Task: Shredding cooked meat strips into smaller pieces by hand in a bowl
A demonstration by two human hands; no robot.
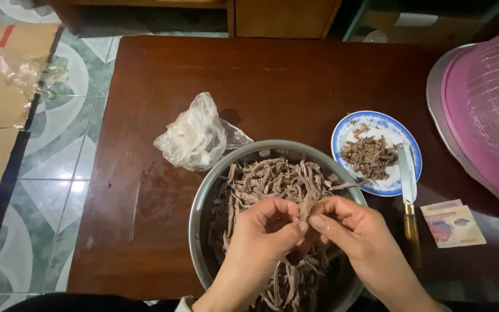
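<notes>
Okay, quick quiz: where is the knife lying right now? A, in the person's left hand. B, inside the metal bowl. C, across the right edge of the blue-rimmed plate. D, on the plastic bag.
C: the knife lies with its blade across the right edge of the blue-rimmed plate, handle toward the person.

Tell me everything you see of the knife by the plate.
The knife has a broad flat metal blade and a yellowish-brown handle. It lies flat, blade resting on the right rim of the blue-and-white plate, handle down on the dark wooden table pointing toward the person. Neither hand touches it.
</notes>
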